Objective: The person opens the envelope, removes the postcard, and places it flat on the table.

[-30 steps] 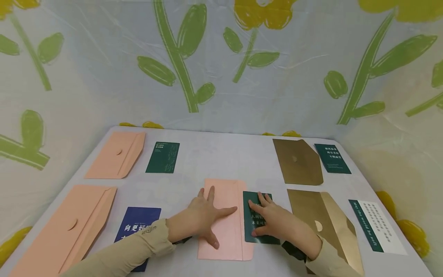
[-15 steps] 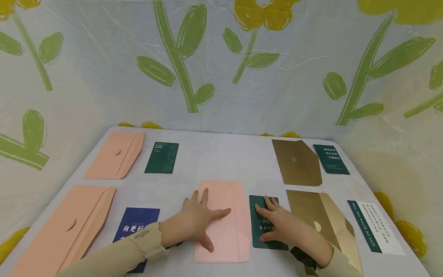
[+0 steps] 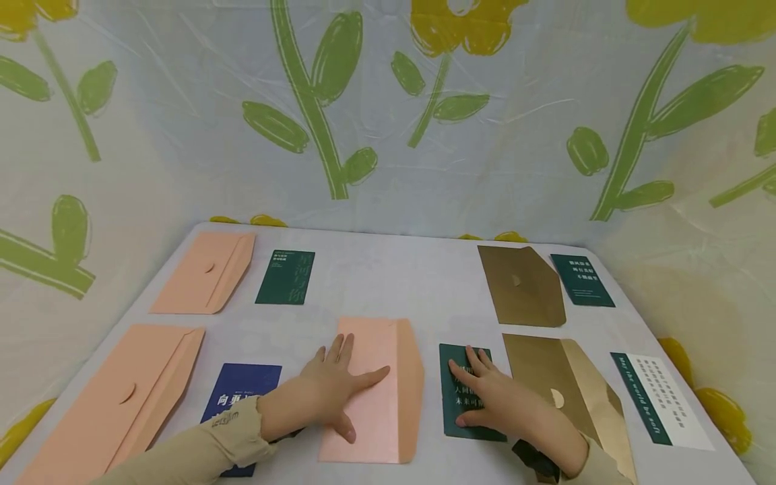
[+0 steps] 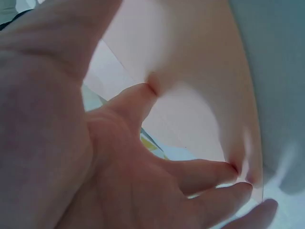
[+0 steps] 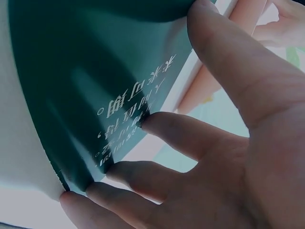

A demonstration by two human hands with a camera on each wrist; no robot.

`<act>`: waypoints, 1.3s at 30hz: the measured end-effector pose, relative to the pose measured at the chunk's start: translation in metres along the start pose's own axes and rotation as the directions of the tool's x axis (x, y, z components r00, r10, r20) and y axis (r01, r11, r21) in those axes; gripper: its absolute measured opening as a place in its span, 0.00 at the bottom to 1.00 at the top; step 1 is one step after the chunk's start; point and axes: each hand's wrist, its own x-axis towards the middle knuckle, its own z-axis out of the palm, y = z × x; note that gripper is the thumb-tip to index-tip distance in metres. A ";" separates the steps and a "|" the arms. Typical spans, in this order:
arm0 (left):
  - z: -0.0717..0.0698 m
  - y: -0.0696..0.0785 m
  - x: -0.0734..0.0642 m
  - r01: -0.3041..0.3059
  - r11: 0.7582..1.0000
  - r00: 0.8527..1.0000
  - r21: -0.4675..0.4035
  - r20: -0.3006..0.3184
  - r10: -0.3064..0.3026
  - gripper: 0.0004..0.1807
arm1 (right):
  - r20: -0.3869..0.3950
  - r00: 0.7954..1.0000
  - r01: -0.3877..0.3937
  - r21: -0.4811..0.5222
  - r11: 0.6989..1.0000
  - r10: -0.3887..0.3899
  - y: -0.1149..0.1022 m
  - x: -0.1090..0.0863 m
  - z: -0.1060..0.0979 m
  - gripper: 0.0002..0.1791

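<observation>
In the middle of the head view a pink envelope (image 3: pixel 371 431) lies flat, its flap (image 3: pixel 410 397) spread out along the right side. My left hand (image 3: pixel 327 387) rests on it with fingers apart; the left wrist view shows fingertips touching the paper (image 4: pixel 190 114). To the right lies a dark green card (image 3: pixel 451 404) with white characters. Spread fingers of my right hand (image 3: pixel 503 397) press on that card, and the right wrist view shows the fingertips and thumb against its surface (image 5: pixel 71 86). A gap of tabletop separates envelope and card.
Two more pink envelopes (image 3: pixel 203 273) lie at left beside a green card (image 3: pixel 285 277) and a blue card (image 3: pixel 242 384). At right are two gold envelopes (image 3: pixel 521 286), another green card (image 3: pixel 582 279) and a white-and-green card (image 3: pixel 663 401). A flowered cloth (image 3: pixel 485 175) hangs behind the white table (image 3: pixel 388 269).
My left hand has slid left with the pink envelope, whose flap now lies spread out at its right. My right hand and the green card have moved right, widening the gap between them.
</observation>
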 end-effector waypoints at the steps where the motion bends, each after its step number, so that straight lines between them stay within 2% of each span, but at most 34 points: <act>1: 0.000 0.001 0.000 -0.010 1.000 1.000 0.006 0.003 0.010 0.59 | 0.002 1.000 0.000 -0.005 1.000 0.000 0.000 0.000 0.001 0.50; 5: 0.001 0.004 -0.001 -0.042 0.999 0.999 0.018 0.019 0.042 0.59 | -0.001 1.000 0.022 -0.010 1.000 -0.022 0.000 -0.001 0.002 0.50; 8: -0.001 0.005 -0.001 -0.055 0.998 0.997 0.003 0.055 0.055 0.60 | -0.002 0.999 0.040 -0.007 0.999 -0.040 0.000 -0.001 0.003 0.50; 14: -0.006 0.002 0.000 -0.046 0.998 0.987 -0.035 0.154 0.051 0.60 | -0.007 0.998 0.057 0.002 0.998 -0.057 0.002 0.003 0.003 0.50; 18: -0.009 0.001 0.001 -0.032 0.998 0.982 -0.046 0.185 0.040 0.58 | -0.015 0.998 0.062 0.006 0.998 -0.062 0.004 0.005 0.002 0.50; 22: -0.010 -0.001 0.002 -0.044 0.998 0.982 -0.042 0.184 0.050 0.59 | -0.019 0.998 0.056 -0.002 0.998 -0.056 0.005 0.007 0.001 0.50; 27: -0.011 -0.006 0.007 -0.051 0.998 0.989 -0.042 0.134 0.056 0.66 | -0.024 0.999 0.047 -0.012 0.999 -0.047 0.006 0.012 -0.002 0.49; 31: -0.010 -0.011 0.014 -0.046 0.999 0.994 -0.029 0.100 0.049 0.68 | -0.032 0.998 0.055 -0.020 0.998 -0.056 0.006 0.017 -0.004 0.50; 39: -0.013 -0.024 0.032 -0.045 0.999 0.995 -0.013 0.090 0.046 0.68 | -0.038 0.998 0.052 -0.033 0.998 -0.053 0.009 0.028 -0.010 0.49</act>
